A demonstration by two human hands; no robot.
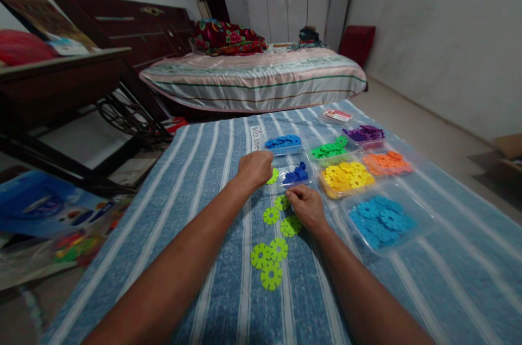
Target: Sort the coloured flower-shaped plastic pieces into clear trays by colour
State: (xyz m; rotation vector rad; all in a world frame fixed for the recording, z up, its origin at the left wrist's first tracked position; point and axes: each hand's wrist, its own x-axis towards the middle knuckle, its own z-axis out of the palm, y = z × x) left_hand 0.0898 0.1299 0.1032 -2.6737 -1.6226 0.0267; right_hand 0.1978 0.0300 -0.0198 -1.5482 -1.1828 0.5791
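Observation:
My left hand is closed around a lime-green snowflake disc that peeks out at its right side. My right hand is pinched on another lime-green disc lying on the blue striped cloth. More lime-green discs lie below: two single discs and a joined cluster of three. Just beyond my hands sits a clear tray of dark blue discs.
Clear trays hold light blue, green, purple, orange, yellow and sky-blue discs. A small labelled box sits farther back. A bed lies beyond, a dark wooden table at left.

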